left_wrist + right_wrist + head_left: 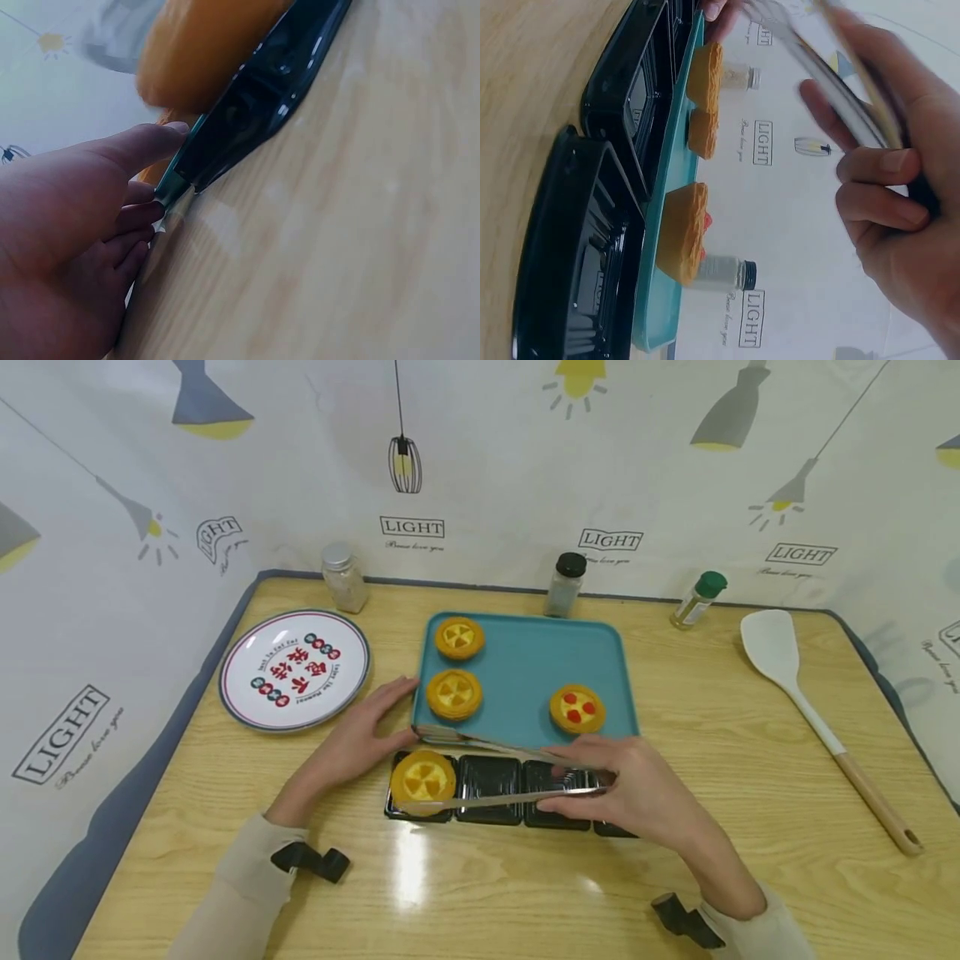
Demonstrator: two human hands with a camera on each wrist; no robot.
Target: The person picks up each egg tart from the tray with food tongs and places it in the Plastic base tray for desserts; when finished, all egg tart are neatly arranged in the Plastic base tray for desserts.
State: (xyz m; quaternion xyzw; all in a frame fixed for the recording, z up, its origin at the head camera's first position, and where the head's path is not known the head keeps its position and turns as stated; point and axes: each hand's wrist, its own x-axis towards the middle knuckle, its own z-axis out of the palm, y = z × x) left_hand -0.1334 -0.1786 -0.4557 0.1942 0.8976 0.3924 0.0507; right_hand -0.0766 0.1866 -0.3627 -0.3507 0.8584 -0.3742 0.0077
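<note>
My right hand [637, 789] grips a pair of metal tongs [495, 799] above the black compartment tray [489, 777]. The spread tong arms reach left, their tips to either side of a yellow-topped egg tart [423, 777] in the leftmost compartment. Whether they touch it I cannot tell. Fingers and thumb extended, my left hand [352, 739] touches the left edge of the teal tray [517, 668], as the left wrist view also shows. On that tray are two yellow-topped tarts [454, 695] at the left and a red-dotted tart [577, 709] at the right.
A printed white plate [292, 668] lies left of the teal tray. Behind stand a silver-capped jar [345, 581], a black-capped jar [565, 587] and a green-capped bottle [697, 602]. A white spatula [806, 710] with a wooden handle lies at the right.
</note>
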